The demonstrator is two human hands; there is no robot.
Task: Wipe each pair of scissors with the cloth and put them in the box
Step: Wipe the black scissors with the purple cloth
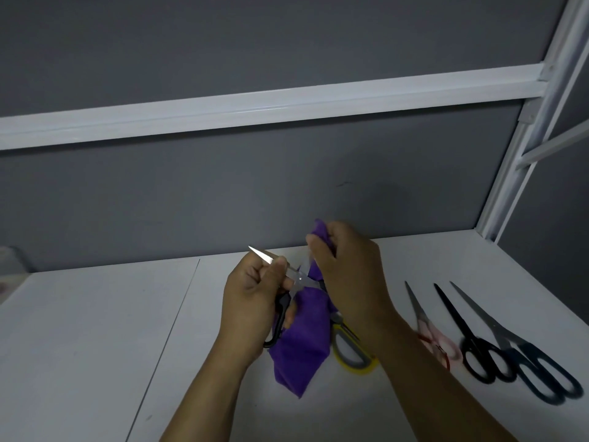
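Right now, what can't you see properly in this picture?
Head view:
- Black-handled scissors in the left hand: the right hand's purple cloth covers one blade.
- Yellow-handled scissors: blades behind cloth and right forearm.
- Pink-handled scissors: handles blurred.
- Pale thing at left edge: cut off, maybe the box.

Left grip [255,298] and right grip [347,269] hover close together, fingers curled, forearms converging.
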